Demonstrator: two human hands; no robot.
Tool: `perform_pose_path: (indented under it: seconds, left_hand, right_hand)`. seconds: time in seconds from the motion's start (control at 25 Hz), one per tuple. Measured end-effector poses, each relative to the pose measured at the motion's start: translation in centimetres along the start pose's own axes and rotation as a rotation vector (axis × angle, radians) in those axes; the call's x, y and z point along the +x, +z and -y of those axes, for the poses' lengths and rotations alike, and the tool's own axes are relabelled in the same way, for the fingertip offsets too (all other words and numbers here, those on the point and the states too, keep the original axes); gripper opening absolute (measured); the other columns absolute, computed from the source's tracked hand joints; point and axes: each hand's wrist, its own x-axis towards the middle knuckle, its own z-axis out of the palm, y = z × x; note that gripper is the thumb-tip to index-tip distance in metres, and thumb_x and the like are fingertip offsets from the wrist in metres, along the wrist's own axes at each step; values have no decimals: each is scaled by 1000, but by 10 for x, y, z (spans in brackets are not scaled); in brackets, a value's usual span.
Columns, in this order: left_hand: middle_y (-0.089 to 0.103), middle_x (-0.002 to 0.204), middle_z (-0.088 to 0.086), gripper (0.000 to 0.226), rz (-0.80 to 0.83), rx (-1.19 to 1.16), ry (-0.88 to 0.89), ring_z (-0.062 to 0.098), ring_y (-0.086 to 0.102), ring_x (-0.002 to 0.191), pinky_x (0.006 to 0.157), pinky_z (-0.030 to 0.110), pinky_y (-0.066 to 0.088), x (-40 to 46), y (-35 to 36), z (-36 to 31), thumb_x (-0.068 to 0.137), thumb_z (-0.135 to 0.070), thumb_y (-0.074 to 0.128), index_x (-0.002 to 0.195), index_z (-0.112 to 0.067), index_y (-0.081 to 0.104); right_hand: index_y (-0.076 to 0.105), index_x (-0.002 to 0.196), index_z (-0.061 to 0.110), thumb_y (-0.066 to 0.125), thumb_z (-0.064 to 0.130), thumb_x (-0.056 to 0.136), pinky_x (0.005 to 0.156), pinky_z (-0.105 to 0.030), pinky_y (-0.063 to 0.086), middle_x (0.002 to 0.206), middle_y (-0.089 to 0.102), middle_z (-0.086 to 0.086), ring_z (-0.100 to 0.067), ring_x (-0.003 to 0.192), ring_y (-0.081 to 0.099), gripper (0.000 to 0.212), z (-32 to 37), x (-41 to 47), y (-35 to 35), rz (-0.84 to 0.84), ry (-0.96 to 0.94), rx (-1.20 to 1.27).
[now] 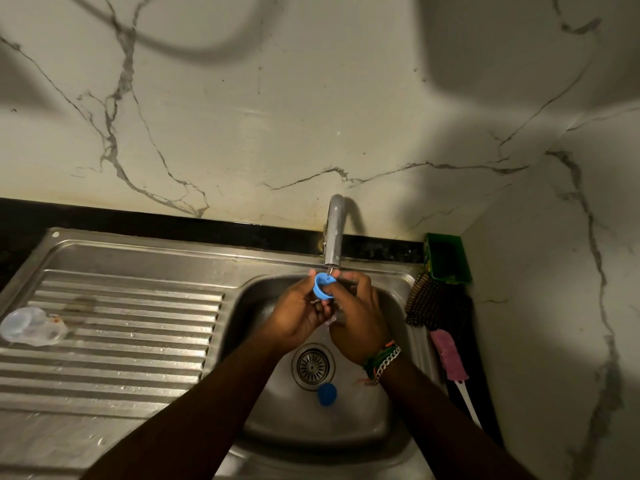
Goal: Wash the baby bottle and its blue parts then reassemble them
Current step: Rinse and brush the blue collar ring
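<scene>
A light blue ring-shaped bottle part (323,287) is held right under the tap spout (334,233), above the sink basin (349,420). My left hand (298,315) and my right hand (356,317) both grip it, fingers meeting around it. A darker blue cap (327,393) lies in the basin just below the drain (312,366). The clear baby bottle (31,325) lies on its side at the far left of the ribbed draining board (121,341). Whether water is running I cannot tell.
A green tub (446,258) sits in the back right corner by the marble wall. A dark scrubbing brush (429,303) and a pink bottle brush with a white handle (450,362) lie along the sink's right edge. Bracelets circle my right wrist.
</scene>
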Motion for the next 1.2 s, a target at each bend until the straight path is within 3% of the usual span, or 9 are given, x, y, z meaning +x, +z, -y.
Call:
perform_pose_path:
  seconds: [0.12, 0.24, 0.4, 0.52, 0.68, 0.84, 0.96, 1.08, 1.2]
  left_hand:
    - [68, 100, 19, 50, -2, -24, -4, 17, 63, 73, 66, 25, 59, -1, 6, 0, 102, -44, 55, 128, -4, 68]
    - [77, 104, 16, 45, -73, 56, -15, 28, 74, 93, 87, 41, 60, -1, 13, 2, 98, -47, 61, 121, -9, 70]
    - [79, 105, 11, 39, -131, 122, 49, 28, 76, 99, 77, 39, 63, -1, 14, 5, 94, -39, 70, 120, -11, 69]
    - [78, 105, 12, 36, -131, 156, 165, 27, 77, 98, 79, 40, 63, -6, 17, 12, 93, -29, 72, 119, -5, 65]
    - [78, 95, 7, 21, -202, 259, 363, 25, 77, 91, 75, 38, 64, -6, 14, 6, 87, -16, 79, 104, -9, 70]
    - [79, 99, 0, 29, -173, 452, 470, 15, 76, 93, 77, 30, 63, -10, 7, 6, 81, -4, 81, 106, -16, 73]
    - [78, 107, 2, 43, -85, 543, 518, 16, 75, 101, 83, 29, 62, -11, 3, 6, 76, 3, 83, 114, -13, 71]
    - [76, 115, 5, 51, -50, 527, 532, 19, 73, 108, 88, 33, 62, -8, -4, 6, 75, 4, 83, 122, -11, 69]
    - [75, 120, 7, 52, -8, 486, 501, 24, 71, 113, 94, 40, 59, -3, -10, 9, 77, 6, 81, 125, -11, 68]
  right_hand:
    - [55, 140, 20, 63, 9, 91, 112, -29, 44, 147, 36, -5, -16, 132, 46, 51, 9, -3, 9, -138, 40, 254]
    - [57, 137, 17, 57, 13, 95, 107, -10, 38, 145, 41, 0, -8, 128, 49, 42, 11, -9, 15, -242, 21, 259]
    - [65, 123, 14, 60, 13, 97, 103, -18, 48, 128, 50, 12, 6, 111, 53, 26, 5, -4, 14, -295, 126, 401]
    - [73, 97, 19, 68, 11, 92, 89, -36, 57, 103, 64, 2, -6, 92, 63, 10, 10, 4, 11, -325, 241, 580]
    - [72, 79, 16, 64, 9, 93, 77, -44, 60, 81, 70, -6, -25, 80, 68, 17, 15, 12, 8, -308, 320, 761]
    - [69, 91, 13, 52, 21, 99, 66, -31, 51, 83, 71, -8, -24, 79, 66, 20, 29, 19, -8, -154, 698, 1115]
    - [73, 92, 21, 61, 37, 97, 62, -28, 52, 84, 74, -4, -16, 74, 66, 21, 27, 24, -8, -130, 704, 1032]
    - [76, 92, 16, 68, 39, 93, 48, -21, 49, 78, 75, -4, -11, 63, 68, 24, 31, 27, -8, -164, 690, 984]
    - [74, 89, 14, 70, 41, 90, 54, -24, 48, 80, 73, -5, -12, 63, 65, 27, 38, 29, -10, -180, 787, 1023]
